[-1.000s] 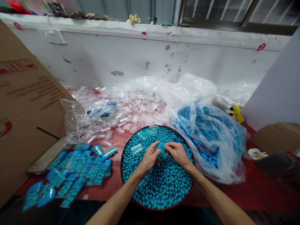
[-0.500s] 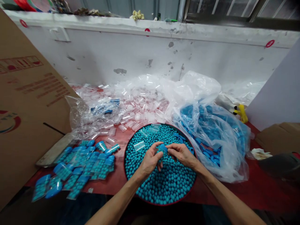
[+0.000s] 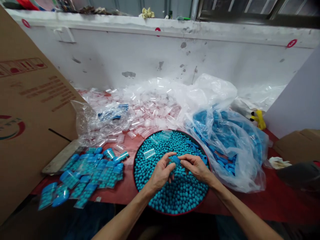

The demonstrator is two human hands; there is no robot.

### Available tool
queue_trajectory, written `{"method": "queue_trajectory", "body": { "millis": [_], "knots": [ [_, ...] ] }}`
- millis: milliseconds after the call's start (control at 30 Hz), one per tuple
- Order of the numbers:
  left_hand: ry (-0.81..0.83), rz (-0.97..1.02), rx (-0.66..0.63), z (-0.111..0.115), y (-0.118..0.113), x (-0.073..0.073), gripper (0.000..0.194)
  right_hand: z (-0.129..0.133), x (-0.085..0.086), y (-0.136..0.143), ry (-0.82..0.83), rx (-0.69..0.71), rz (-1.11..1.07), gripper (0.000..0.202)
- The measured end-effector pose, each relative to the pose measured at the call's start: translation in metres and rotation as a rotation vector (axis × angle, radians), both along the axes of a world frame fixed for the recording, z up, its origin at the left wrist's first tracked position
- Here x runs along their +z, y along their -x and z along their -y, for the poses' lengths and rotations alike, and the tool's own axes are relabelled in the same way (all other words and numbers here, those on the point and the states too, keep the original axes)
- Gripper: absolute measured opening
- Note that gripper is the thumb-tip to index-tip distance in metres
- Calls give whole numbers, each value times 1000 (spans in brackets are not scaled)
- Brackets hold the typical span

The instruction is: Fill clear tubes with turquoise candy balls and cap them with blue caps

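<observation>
A small clear case with a blue cap (image 3: 175, 160) is held between my two hands, above a round tray (image 3: 135, 173) of turquoise beads (image 3: 175, 196). My left hand (image 3: 161, 171) grips it with thumb and fingers. The fingertips of my right hand (image 3: 195, 166) pinch at its blue cap from the right. Fingers partly cover the case, so its contents are hard to make out. An unfilled clear sleeve (image 3: 149, 153) lies on the beads, and several blue caps (image 3: 204, 159) rest at the tray's right side.
Bead-filled cases (image 3: 87, 170) are piled at left, beside a cardboard box (image 3: 32, 100). Clear sleeves (image 3: 155, 113) spread behind the tray. A plastic bag (image 3: 240, 150) of blue caps stands at right, near a yellow object (image 3: 260, 119). A white wall (image 3: 100, 60) rises behind.
The view has shifted slightly. Both hands stay over the tray with the capped case between them, their fingers almost unchanged.
</observation>
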State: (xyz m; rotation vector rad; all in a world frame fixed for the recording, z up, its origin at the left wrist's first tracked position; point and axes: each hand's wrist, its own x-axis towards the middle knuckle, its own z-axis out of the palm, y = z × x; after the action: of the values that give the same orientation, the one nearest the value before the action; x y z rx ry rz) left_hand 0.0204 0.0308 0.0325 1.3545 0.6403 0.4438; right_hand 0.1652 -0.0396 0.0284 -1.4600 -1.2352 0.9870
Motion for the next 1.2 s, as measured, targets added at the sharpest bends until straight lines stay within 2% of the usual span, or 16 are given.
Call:
{"method": "queue_trajectory", "body": {
  "millis": [200, 300, 400, 467, 600, 667, 800, 867, 933, 1033, 1200],
  "knots": [
    [29, -2, 92, -5, 2, -8, 38, 4, -3, 8, 16, 19, -69, 36],
    [84, -7, -6, -8, 10, -9, 40, 6, -2, 2, 62, 70, -170, 40],
    [106, -9, -127, -3, 15, -5, 37, 5, -1, -6, 86, 2, -161, 41],
    [99, 9, -124, 3, 14, -4, 36, 2, -1, -9, 88, -25, -82, 39],
    [64, 8, 13, 14, 8, -8, 33, 2, 3, -3, 2, 11, 216, 33],
    [63, 8, 60, 17, 7, -9, 34, 6, 7, 4, -10, 38, 327, 36],
    [83, 79, 84, 15, 9, -3, 46, 15, 7, 21, 5, 93, 497, 79],
    [59, 99, 34, 13, 9, 1, 44, 17, 4, 29, -26, 79, 592, 87],
    [21, 103, -6, 13, 9, 4, 36, 17, 1, 36, -69, 22, 652, 79],
    [14, 117, 1, 16, 8, 3, 27, 15, -2, 40, -142, -31, 705, 67],
    [8, 47, 134, 21, 2, 0, 23, 12, -9, 39, -184, -22, 771, 68]
  ]
}}
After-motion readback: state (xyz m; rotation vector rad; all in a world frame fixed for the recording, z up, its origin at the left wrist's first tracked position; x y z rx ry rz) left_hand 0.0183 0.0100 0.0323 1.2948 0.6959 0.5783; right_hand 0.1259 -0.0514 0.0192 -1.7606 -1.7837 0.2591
